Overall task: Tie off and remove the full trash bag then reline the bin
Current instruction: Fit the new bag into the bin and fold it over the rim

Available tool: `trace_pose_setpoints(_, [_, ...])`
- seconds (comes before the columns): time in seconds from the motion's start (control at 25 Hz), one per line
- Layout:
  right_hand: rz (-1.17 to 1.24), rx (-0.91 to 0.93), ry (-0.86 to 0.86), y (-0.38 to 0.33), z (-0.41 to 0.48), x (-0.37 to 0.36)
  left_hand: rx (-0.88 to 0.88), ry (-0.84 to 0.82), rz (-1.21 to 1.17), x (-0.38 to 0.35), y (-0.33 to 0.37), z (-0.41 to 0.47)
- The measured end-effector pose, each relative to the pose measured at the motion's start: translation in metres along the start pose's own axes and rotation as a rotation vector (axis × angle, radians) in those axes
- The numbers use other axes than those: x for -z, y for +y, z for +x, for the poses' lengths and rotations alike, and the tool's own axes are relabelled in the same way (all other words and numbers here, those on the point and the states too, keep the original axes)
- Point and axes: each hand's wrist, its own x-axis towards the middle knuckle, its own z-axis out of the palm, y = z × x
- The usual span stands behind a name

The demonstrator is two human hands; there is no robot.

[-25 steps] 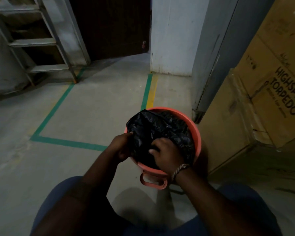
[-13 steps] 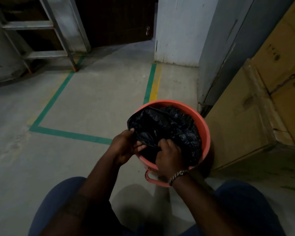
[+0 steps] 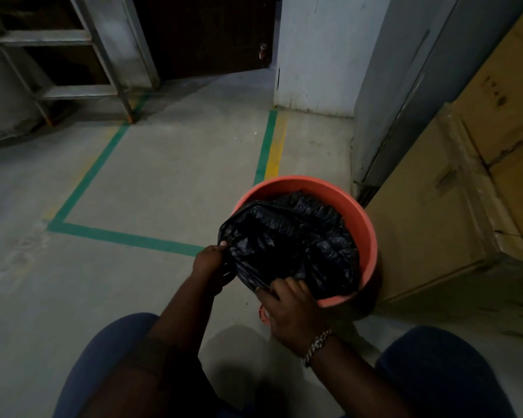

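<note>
Head view | bin (image 3: 367,224) at 3 o'clock on floor, bag (image 3: 290,245) inside | left hand (image 3: 212,263) pinches bag rim at 9 o'clock | right hand (image 3: 290,309) grips rim at 6 — drawing the mouth together for tying.

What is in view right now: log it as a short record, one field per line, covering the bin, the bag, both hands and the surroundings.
bin: orange round bin standing on the concrete floor
bag: black trash bag in the bin, its edge pulled over the near rim
left hand: left hand pinching the bag's edge at the left side
right hand: right hand gripping the bag's edge at the near rim, beaded bracelet on the wrist
bag tied: not yet
right of bin: cardboard boxes
floor marks: green tape lines
far left: metal ladder
</note>
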Motion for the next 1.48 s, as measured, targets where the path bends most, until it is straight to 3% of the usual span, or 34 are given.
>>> trace_pose_setpoints(0.16, [0.043, -0.03, -0.07, 0.0, -0.004, -0.001, -0.12, -0.082, 0.098, 0.002, -0.002, 0.008])
trace_pose_setpoints(0.28, [0.151, -0.02, -0.11, 0.009, -0.006, -0.004, -0.231, 0.025, 0.118, -0.001, 0.006, -0.009])
trace_pose_setpoints(0.52, [0.267, 0.04, -0.164, 0.028, -0.009, 0.005, -0.157, -0.027, 0.188, -0.005, 0.018, -0.012])
trace_pose_setpoints(0.76, [0.249, 0.031, -0.134, 0.058, -0.014, 0.019, -0.095, -0.016, -0.031, -0.014, 0.019, -0.018])
trace_pose_setpoints(0.96, [0.228, -0.03, -0.149, 0.073, -0.019, 0.026, -0.209, 0.087, 0.345, -0.009, -0.002, 0.001])
trace_pose_setpoints(1.08, [0.245, -0.038, -0.143, 0.073, -0.019, 0.026, -0.102, 0.032, 0.223, -0.006, -0.007, 0.015])
trace_pose_setpoints(1.2, [0.231, -0.017, -0.123, 0.07, -0.021, 0.027, -0.128, 0.195, 0.241, -0.005, -0.006, 0.004])
trace_pose_setpoints(1.36, [0.115, 0.045, -0.041, 0.052, -0.021, 0.029, -0.026, 0.082, 0.184, -0.009, 0.012, -0.018])
trace_pose_setpoints(1.48, [0.002, 0.106, -0.015, 0.041, -0.022, 0.024, 0.103, 0.033, 0.008, -0.009, 0.022, -0.026])
